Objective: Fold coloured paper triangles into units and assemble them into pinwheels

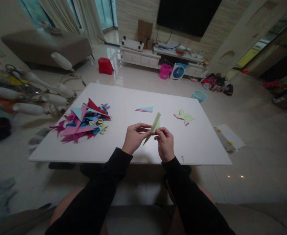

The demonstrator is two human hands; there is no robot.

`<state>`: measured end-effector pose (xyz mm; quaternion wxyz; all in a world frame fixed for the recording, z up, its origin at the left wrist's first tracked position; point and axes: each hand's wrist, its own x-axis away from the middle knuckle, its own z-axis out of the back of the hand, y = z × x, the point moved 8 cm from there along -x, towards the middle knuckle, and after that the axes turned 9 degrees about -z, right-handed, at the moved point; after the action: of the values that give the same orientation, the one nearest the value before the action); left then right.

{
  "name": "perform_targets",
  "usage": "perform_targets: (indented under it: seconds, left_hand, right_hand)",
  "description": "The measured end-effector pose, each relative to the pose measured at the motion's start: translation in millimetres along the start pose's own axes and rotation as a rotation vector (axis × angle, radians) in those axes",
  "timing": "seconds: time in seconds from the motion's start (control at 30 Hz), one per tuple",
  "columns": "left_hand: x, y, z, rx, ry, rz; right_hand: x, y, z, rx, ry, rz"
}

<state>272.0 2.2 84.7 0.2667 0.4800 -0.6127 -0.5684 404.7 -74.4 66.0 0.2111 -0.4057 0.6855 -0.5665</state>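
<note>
Between my hands, above the front part of the white table (124, 147), is a folded sheet of light green paper (156, 123), long, narrow and tilted. My left hand (136, 135) pinches its left side between thumb and fingers. The curled fingers of my right hand (165, 142) grip its right edge near the middle. Just beyond lies a folded light blue and pink paper piece (145, 109). A light green and pink folded paper figure (184, 117) rests farther right.
A heap of colourful folded paper figures (82, 122) covers the table's left side. A lamp with several white shades (51, 98) stands by the left edge. Past the table are a red stool (105, 66), a pink bin (165, 71) and a blue basket (199, 95).
</note>
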Motion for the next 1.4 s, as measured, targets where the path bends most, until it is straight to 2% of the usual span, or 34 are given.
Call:
perform_targets:
  seconds: [0.27,0.63,0.9,1.13,1.4]
  left_hand:
    - [-3,3,7.6,-0.018,0.022,-0.010]
    - [-6,-5,17.1,0.058,0.072,0.018]
    - [-5,-7,13.6,0.075,0.055,0.041]
    - [-1,-5,4.3,0.037,-0.021,0.059]
    - [-1,-3,2.1,0.046,-0.035,0.054]
  right_hand:
    - [2,-1,0,0.008,0.037,-0.017]
    - [1,0,7,0.013,0.068,-0.016]
    - [2,1,4,-0.001,0.060,-0.028]
    - [6,-3,-10,0.045,-0.063,0.018]
    - [4,-4,-4,0.022,-0.014,0.048]
